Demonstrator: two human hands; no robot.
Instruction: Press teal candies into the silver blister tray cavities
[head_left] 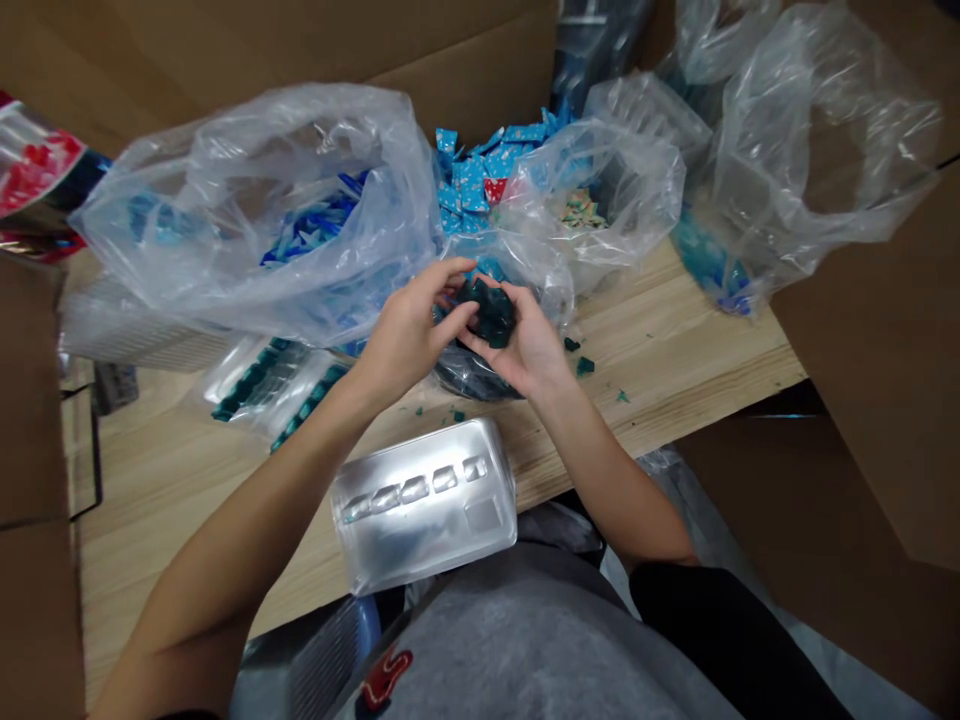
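Observation:
A clump of glossy dark green pieces (491,312) rests in my right hand (534,345), whose fingers curl around it from the right and below. My left hand (411,325) meets the clump from the left, thumb and bent fingers against its edge; its fingertips are partly hidden. Under both hands lies a clear bag with dark contents (476,375). Closer to my body, a clear plastic tray (427,550) with a row of several moulded hollows sits at the table's front edge. Left of it, clear packs (259,375) hold rows of dark green pieces.
A big clear bag (225,270) with blue pieces stands at the back left. Blue patterned packets (480,180) and a bag of pale pieces (634,225) are behind my hands. Green scraps (585,366) dot the wooden table (697,370). Cardboard (300,45) walls the back.

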